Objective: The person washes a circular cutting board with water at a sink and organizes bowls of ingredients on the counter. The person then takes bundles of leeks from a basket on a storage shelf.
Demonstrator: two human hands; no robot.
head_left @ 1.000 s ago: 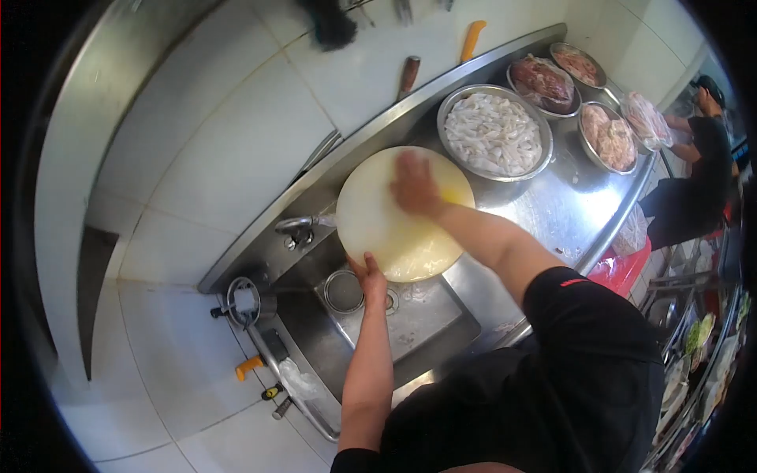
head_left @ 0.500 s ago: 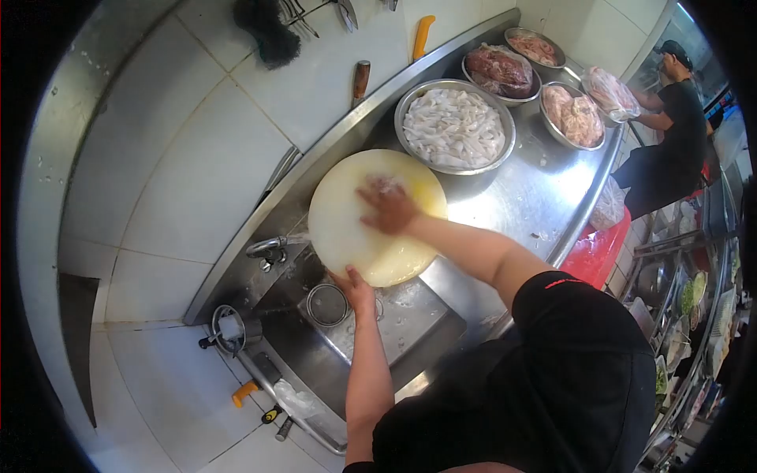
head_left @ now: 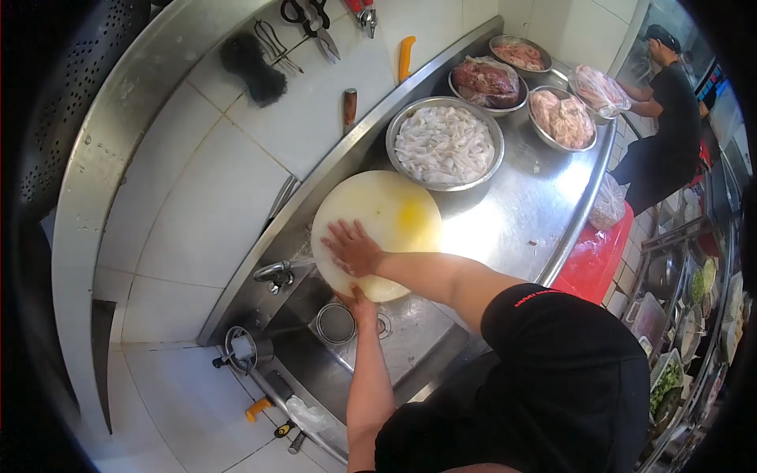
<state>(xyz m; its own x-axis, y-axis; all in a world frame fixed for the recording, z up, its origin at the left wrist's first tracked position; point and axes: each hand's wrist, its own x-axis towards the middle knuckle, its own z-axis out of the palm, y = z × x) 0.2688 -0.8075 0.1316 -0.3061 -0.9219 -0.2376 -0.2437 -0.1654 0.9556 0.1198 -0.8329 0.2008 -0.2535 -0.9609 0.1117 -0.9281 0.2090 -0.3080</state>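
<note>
A round, pale cutting board [head_left: 386, 213] with a yellow stain is tilted over the edge of the metal sink [head_left: 410, 355]. My right hand [head_left: 352, 249] lies flat on its face with the fingers spread. At the lower rim, my left hand [head_left: 360, 306] grips the board, thumb on the near side and the other fingers mostly hidden. Water runs from the faucet [head_left: 274, 273] onto the board's left edge. Below, a round strainer [head_left: 336, 324] sits in the sink by the drain.
On the steel counter [head_left: 520, 205] stand a bowl of white strips [head_left: 444, 145], a bowl of dark bagged meat [head_left: 486, 83] and a bowl of pale meat [head_left: 561, 118]. A co-worker [head_left: 670, 118] handles a bag at the far end. Scissors [head_left: 315, 27] hang on the wall.
My right hand has slid down and left across the board, from its upper middle to the lower left. My left hand keeps its hold at the rim. The camera view has shifted slightly.
</note>
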